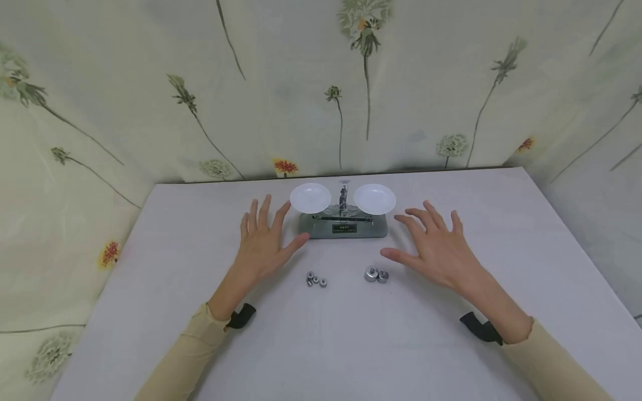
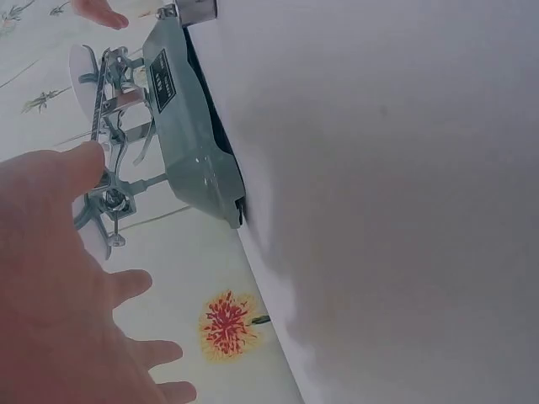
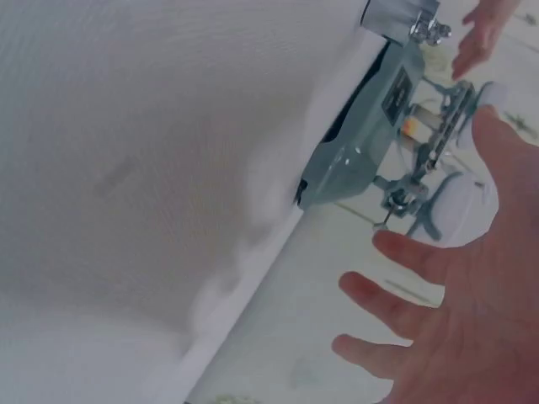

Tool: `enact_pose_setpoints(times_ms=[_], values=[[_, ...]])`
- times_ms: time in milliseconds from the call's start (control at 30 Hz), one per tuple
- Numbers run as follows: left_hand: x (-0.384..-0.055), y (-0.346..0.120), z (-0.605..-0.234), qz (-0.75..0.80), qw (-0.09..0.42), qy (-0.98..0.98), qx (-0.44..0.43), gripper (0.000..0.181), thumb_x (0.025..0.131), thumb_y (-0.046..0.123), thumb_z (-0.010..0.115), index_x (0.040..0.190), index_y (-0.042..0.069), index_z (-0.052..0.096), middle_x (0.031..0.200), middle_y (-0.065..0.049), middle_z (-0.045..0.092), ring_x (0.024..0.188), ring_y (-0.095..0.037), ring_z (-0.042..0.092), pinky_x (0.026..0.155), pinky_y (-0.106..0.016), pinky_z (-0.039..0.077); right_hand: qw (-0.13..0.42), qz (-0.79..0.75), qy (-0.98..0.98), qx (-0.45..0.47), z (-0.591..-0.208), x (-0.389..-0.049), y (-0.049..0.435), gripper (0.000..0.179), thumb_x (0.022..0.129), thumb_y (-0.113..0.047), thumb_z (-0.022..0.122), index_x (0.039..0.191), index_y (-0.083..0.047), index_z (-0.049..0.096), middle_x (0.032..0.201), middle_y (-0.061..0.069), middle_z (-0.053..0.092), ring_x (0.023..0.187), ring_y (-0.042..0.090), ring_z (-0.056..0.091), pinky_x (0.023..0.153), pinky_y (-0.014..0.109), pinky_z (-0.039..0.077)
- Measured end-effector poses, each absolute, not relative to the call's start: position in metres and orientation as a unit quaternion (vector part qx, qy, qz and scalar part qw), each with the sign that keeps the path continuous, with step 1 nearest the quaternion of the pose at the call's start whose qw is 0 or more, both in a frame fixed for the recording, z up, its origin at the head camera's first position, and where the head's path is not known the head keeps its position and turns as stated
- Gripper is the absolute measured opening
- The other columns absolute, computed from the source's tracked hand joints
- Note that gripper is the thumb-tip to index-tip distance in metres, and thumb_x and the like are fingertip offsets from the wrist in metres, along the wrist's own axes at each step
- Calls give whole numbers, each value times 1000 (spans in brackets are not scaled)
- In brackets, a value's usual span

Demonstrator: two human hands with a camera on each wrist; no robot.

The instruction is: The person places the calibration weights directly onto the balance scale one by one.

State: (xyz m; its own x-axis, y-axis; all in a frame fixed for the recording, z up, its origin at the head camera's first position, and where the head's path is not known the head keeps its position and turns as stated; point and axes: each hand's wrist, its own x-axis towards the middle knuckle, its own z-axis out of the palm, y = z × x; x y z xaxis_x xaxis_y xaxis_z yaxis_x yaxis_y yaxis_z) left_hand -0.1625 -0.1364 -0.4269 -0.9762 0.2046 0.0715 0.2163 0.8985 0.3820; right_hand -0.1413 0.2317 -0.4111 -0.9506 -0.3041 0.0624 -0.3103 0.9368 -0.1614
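Balance scale [image 1: 346, 234] stands on the white table [image 1: 326, 345] between the left hand [image 1: 262, 244] and the right hand [image 1: 440, 250], as I see it remotely. Left thumb [image 1: 297, 243] comes up to the scale's left end, forefinger near the left pan [image 1: 308, 199]; I can't tell whether either touches. Right fingertips sit just beside the other end, apart from it. On both hands I see fingers spread wide, gripping nothing. Small weights [image 1: 316, 279] and larger weights [image 1: 371, 274] lie on the near side.
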Motion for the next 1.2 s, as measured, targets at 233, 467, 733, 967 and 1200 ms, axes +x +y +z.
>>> enact_pose_setpoints(times_ms=[233,467,733,967,1200], values=[[-169,-133,-430,-234,5,-966,-107,89,101,67,60,168,15,34,179,-23,18,166,-54,14,131,-72,24,8,90,-979,181,-409,-136,227,83,97,-77,58,152,-16,58,156,16,57,149,43,50,124,80,21],[-172,-131,-432,-260,-7,-958,-117,85,102,60,64,165,9,38,176,-24,25,162,-51,25,131,-68,28,-13,93,-981,172,-410,-133,225,86,97,-81,55,154,-17,57,154,18,59,143,47,54,114,72,40],[-174,-127,-434,-284,9,-951,-126,80,103,54,67,160,2,43,168,-24,39,149,-50,47,121,-65,44,-22,85,-979,185,-410,-130,223,85,96,-82,54,153,-18,58,152,18,63,141,45,57,110,71,44],[-180,-124,-438,-309,11,-938,-157,74,102,46,73,154,0,48,160,-26,47,148,-44,50,122,-60,46,-21,86,-975,203,-410,-125,222,82,96,-79,58,151,-19,60,149,16,65,140,45,58,109,72,45],[-186,-119,-438,-324,6,-933,-155,79,99,43,77,156,-1,46,159,-28,50,150,-46,49,123,-63,44,-27,93,-972,216,-411,-123,220,81,94,-79,61,148,-19,63,146,15,67,140,44,59,109,71,44]])
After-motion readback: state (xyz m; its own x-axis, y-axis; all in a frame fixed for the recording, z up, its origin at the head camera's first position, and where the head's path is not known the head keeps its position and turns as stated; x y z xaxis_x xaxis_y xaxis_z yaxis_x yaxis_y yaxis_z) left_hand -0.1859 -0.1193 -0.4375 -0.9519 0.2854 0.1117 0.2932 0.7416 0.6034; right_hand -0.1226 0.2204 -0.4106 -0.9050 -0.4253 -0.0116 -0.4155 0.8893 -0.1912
